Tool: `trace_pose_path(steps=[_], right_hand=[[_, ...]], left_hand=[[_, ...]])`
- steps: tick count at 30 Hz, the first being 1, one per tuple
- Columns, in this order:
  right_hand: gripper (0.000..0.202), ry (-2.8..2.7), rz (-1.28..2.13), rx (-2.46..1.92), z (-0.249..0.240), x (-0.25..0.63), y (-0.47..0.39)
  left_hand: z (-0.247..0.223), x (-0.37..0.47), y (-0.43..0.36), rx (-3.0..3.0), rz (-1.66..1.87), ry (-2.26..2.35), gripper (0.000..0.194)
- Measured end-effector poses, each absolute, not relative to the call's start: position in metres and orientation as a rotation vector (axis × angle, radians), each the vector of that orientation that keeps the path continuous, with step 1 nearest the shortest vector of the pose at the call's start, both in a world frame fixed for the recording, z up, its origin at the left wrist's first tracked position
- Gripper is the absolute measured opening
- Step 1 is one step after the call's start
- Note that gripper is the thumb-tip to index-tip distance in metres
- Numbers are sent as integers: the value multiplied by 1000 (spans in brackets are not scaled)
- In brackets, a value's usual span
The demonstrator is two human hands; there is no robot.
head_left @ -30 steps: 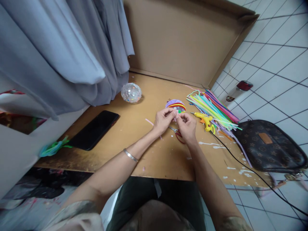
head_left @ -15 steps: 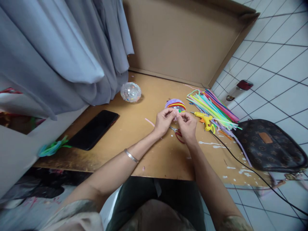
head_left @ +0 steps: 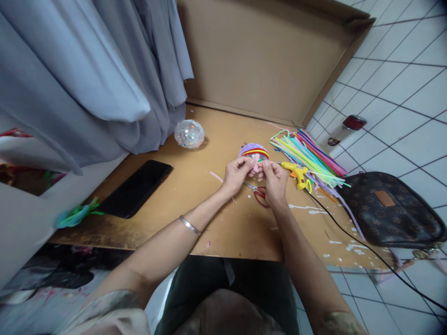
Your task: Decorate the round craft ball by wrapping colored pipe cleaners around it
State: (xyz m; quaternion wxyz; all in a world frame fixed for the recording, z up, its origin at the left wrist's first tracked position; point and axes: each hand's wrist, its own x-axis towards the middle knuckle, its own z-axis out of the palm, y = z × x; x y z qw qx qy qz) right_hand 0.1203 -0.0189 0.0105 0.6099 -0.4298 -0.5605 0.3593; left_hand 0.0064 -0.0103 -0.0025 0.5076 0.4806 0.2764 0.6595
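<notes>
1. The left hand, with a metal bracelet on its wrist, has its fingers clamped on a small pink piece.
2. The right hand has its fingers bent in at the right side of that piece; I cannot tell whether they grip it.
3. The pink piece is between the two hands, in front of a ball banded in purple, red and yellow.
4. Red-handled scissors lie on the surface, just below the hands.
5. A yellow glue gun lies near the right hand, beside a bundle of colourful fuzzy sticks.
6. Farther left are a clear ball and a black phone.
7. A dark patterned bag is at the far right.
</notes>
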Motion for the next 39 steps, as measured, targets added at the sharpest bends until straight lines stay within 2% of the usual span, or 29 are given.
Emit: trace_pose_path(steps=[6,11,18,27,33,39], right_hand=[[35,-1335,805,-985,8,121,-17],[26,-1424,741,-928,8,122,-17],[24,-1326,880,-869,10,118,-18],[27,-1115,605,-912,25,145,15],[25,-1144,486,-982,24,156,48],[21,-1171,540,-995,12,161,53]], left_hand=[[-3,6,-8,1088,1496,597,51],[-2,5,-7,1059,1408,549,53],[-4,6,-8,1120,1387,646,56],[14,-7,-3,1570,1805,1193,35],[20,13,19,1962,1575,1504,74],[-4,21,24,1952,1542,1597,73]])
